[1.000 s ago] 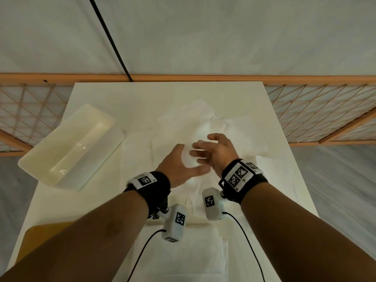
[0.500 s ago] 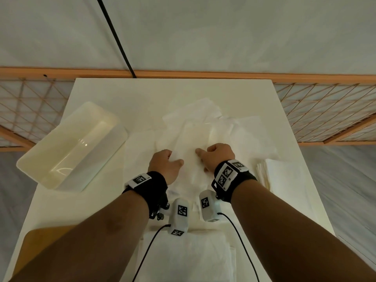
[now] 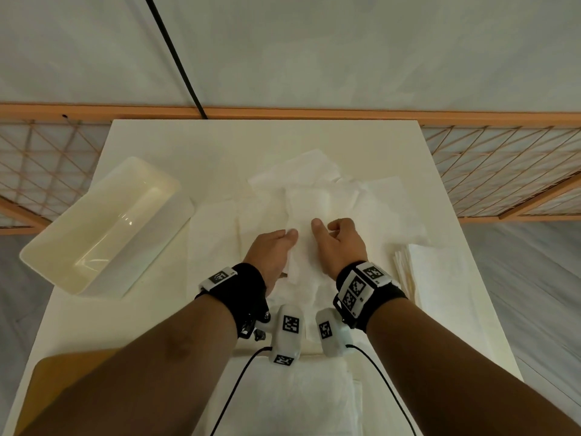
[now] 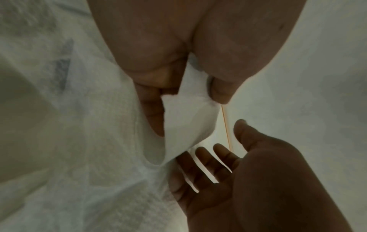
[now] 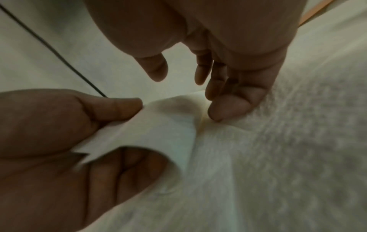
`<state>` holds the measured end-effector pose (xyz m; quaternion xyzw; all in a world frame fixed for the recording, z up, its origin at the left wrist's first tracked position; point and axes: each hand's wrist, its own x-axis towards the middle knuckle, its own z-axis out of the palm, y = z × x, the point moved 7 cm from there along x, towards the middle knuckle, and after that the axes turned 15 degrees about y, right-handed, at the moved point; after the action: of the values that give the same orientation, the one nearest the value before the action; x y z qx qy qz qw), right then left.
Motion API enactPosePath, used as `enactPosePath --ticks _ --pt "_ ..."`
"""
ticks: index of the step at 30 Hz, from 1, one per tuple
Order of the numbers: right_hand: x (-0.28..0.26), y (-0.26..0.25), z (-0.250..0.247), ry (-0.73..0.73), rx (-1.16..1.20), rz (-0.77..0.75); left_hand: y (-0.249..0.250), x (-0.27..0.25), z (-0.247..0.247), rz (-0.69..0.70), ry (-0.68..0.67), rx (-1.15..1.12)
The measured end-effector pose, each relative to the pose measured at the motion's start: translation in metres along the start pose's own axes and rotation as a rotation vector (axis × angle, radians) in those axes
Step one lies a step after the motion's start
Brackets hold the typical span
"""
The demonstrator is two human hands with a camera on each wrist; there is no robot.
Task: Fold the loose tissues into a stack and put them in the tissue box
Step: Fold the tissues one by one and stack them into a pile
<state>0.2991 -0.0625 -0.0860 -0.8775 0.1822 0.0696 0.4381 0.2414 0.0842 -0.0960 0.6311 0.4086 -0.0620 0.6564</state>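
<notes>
Several loose white tissues (image 3: 317,199) lie spread over the middle of the white table (image 3: 220,146). My left hand (image 3: 290,239) pinches a raised edge of the top tissue (image 4: 188,119) between thumb and fingers; the right wrist view shows this pinch too. My right hand (image 3: 323,229) hovers just to the right, fingers relaxed and holding nothing. One of its fingertips (image 5: 220,114) touches the tissue (image 5: 170,130) beside the lifted fold. The tissue box (image 3: 103,228), an open cream bin, sits at the left with nothing visible in it.
A folded stack of tissues (image 3: 440,278) lies at the table's right edge. Another folded pile (image 3: 283,398) sits near me between my forearms. A brown board (image 3: 63,369) shows at the near left. A wooden lattice rail (image 3: 314,113) runs behind the table.
Both hands came down and back toward me onto the tissue. My left hand has since lifted its edge in a pinch, and my right hand has loosened from a fist.
</notes>
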Motion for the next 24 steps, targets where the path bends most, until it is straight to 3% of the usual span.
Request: enactPosePath --ticks 4,6,9,13,20,24 --pt "-0.004 0.018 -0.004 -0.082 0.123 0.177 0.000 -0.007 0.018 0.104 -0.092 0.069" --pt "-0.007 0.026 -0.006 -0.114 0.208 0.277 0.000 -0.008 0.023 0.168 -0.081 0.109" --pt "-0.011 0.033 -0.010 -0.177 0.335 0.377 0.000 -0.010 0.026 0.156 -0.048 0.047" --pt "-0.010 0.035 -0.012 -0.216 0.278 0.332 -0.003 -0.014 0.032 0.106 -0.105 0.018" --pt "-0.003 0.035 -0.019 -0.091 0.006 0.179 -0.010 -0.001 0.029 0.018 -0.054 0.017" --pt "0.004 0.032 -0.048 0.067 -0.137 0.123 -0.004 0.017 0.004 0.174 0.252 0.250"
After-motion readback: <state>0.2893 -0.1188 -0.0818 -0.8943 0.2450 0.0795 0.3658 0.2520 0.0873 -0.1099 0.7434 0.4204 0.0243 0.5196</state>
